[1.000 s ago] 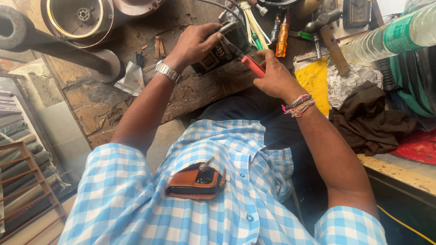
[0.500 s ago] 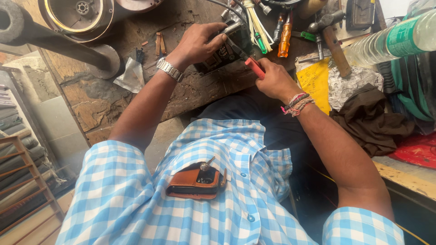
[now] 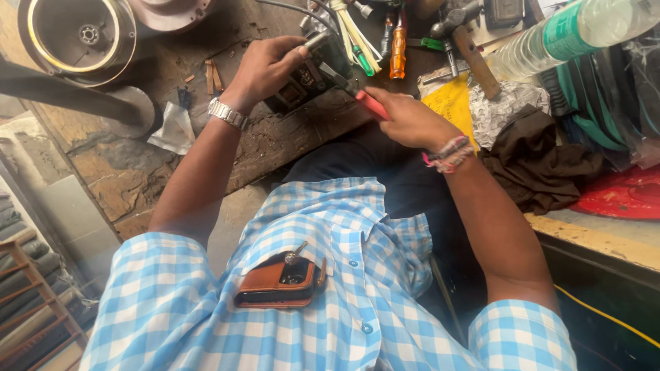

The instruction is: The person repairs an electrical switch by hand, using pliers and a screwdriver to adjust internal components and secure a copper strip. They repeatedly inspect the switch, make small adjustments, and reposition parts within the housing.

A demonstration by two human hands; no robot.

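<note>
Your left hand [image 3: 265,69] kept one boxy black metal part [image 3: 306,82] in its grip on the worn wooden desk [image 3: 275,137]. Your right hand [image 3: 405,117] gripped one red-handled tool [image 3: 364,99].

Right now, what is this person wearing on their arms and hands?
Both arms are bare below short sleeves of a blue and white checked shirt. The left hand has a silver metal-link wristwatch at its wrist. The right hand has pink and pale thread bracelets at its wrist. No gloves.
</note>
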